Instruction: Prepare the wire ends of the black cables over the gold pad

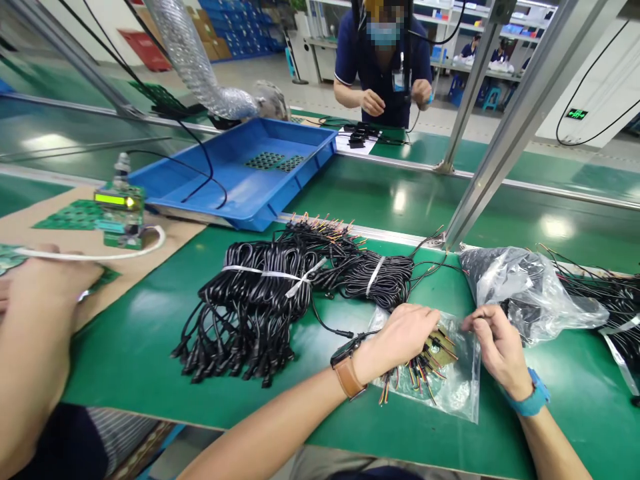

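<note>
My left hand [400,337], with a brown watch strap on its wrist, lies on a small clear plastic bag [457,393] on the green table. Its fingers are curled over a cluster of short coloured wires [423,373] at the bag. My right hand [497,347], with a blue band on its wrist, pinches the bag's upper edge with thumb and forefinger. Just beyond my left hand lie tied bundles of black cables [260,293] with bare copper-tipped ends.
A larger crumpled clear bag [530,287] of black parts and more cables lie at the right. A blue tray [250,170] sits behind the bundles. Another person's forearm and hand [40,287] rest at the left on brown card by green circuit boards. A person across the line handles black parts [357,137].
</note>
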Demonstrator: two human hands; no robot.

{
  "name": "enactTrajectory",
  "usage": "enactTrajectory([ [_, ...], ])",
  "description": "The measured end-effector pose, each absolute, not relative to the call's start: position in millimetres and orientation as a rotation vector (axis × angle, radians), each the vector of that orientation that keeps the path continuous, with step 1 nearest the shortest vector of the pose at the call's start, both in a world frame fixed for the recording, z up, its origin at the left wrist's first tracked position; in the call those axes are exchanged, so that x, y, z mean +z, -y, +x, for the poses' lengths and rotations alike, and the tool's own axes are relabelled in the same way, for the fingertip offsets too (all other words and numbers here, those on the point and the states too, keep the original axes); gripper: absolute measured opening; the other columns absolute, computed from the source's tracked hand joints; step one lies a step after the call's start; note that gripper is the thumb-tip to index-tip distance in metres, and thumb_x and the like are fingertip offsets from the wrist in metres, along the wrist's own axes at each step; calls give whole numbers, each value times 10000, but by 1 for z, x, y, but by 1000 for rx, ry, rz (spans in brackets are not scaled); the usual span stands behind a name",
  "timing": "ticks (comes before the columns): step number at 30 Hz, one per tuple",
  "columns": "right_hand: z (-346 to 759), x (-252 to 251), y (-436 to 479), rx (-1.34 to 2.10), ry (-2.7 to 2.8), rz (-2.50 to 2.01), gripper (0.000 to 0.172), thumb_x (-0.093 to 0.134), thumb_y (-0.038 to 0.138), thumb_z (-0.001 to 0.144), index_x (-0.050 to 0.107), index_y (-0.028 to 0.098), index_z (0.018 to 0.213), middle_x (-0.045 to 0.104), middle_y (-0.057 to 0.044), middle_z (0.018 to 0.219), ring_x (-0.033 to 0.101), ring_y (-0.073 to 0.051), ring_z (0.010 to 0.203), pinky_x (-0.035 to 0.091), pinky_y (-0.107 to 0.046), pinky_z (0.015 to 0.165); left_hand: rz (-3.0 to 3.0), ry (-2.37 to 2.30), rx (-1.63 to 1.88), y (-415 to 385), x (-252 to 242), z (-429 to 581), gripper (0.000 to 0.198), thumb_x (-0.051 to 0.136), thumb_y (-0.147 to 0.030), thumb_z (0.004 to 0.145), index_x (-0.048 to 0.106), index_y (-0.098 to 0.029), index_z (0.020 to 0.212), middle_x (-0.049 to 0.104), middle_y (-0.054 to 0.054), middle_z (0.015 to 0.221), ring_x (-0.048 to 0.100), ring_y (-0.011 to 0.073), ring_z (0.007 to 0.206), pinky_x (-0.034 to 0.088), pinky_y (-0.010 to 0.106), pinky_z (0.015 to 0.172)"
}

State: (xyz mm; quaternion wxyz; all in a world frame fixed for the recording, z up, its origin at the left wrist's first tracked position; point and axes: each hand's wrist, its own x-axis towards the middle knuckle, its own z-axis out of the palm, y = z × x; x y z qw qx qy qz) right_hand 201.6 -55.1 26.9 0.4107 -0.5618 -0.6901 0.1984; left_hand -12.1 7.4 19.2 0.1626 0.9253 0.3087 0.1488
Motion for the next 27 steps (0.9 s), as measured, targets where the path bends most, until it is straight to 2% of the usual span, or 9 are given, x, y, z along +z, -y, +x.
enactTrajectory([
  [2,202,26,55,538,1604,-1420,174,524,380,1024,580,219,993,644,-26,805,618,-171,690,507,-270,617,2544,-796,529,-7,21,-16,89,517,-142,979,585,-175,1028,687,33,871,662,198,807,484,302,751],
  [4,201,25,54,619,1514,-1404,205,589,415,989,607,212,1014,647,-33,828,617,-167,698,519,-261,602,2455,-692,620,-5,23,-18,142,548,-173,977,573,-184,1117,712,41,956,683,199,861,494,293,756],
  [7,198,24,51,852,1410,-1352,246,654,439,950,630,205,1025,654,-31,809,618,-155,670,539,-255,594,2323,-531,707,0,23,-18,165,536,-169,985,576,-182,1145,726,45,965,690,183,852,510,279,749],
  [11,197,24,51,1178,1304,-1270,285,703,437,921,638,200,1066,710,-54,873,651,-157,697,580,-281,670,2208,-429,824,0,21,-17,142,532,-161,985,603,-166,1108,726,60,940,685,177,845,531,281,770],
  [14,197,27,52,1304,1245,-1244,290,731,432,902,658,198,1056,730,-65,917,668,-159,722,587,-292,713,2198,-334,924,-2,20,-17,101,555,-194,987,646,-156,1012,721,74,927,676,177,856,534,281,794],
  [20,192,29,55,1336,1207,-1232,285,763,444,875,709,193,1001,716,-38,816,660,-151,704,564,-262,683,2099,-575,1199,2,20,-13,195,541,-214,1005,674,-153,876,700,42,771,636,136,690,500,247,678],
  [27,186,24,59,1367,1208,-1187,260,737,436,904,702,209,1024,715,-24,800,659,-137,708,551,-233,681,2256,-650,1159,4,11,-11,248,522,-215,1002,662,-149,808,650,26,707,587,125,638,445,246,608],
])
